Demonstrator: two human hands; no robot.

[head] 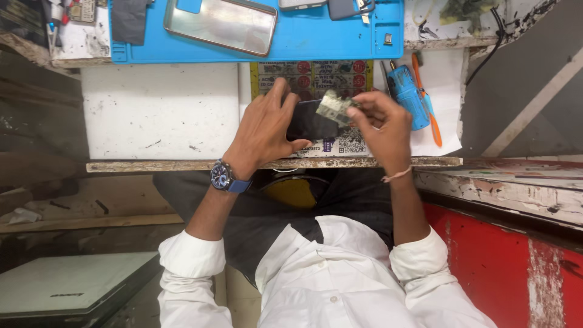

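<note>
My left hand point(264, 127) grips a dark smartphone point(311, 121) by its left side, holding it just above the white worktop point(161, 109). My right hand point(382, 124) pinches a small crumpled greyish cloth or wipe point(334, 107) against the phone's upper right part. A blue-faced wristwatch point(222, 176) is on my left wrist and a thin cord band point(398, 175) on my right. A printed sheet with red round marks point(313, 76) lies under the phone.
A blue work mat point(303, 42) at the far side carries a phone with a reflective screen point(221, 24) and small parts. A blue tool point(407, 94) and an orange-handled tool point(428, 106) lie to the right on paper. A red panel point(504, 261) is lower right, a closed laptop point(67, 285) lower left.
</note>
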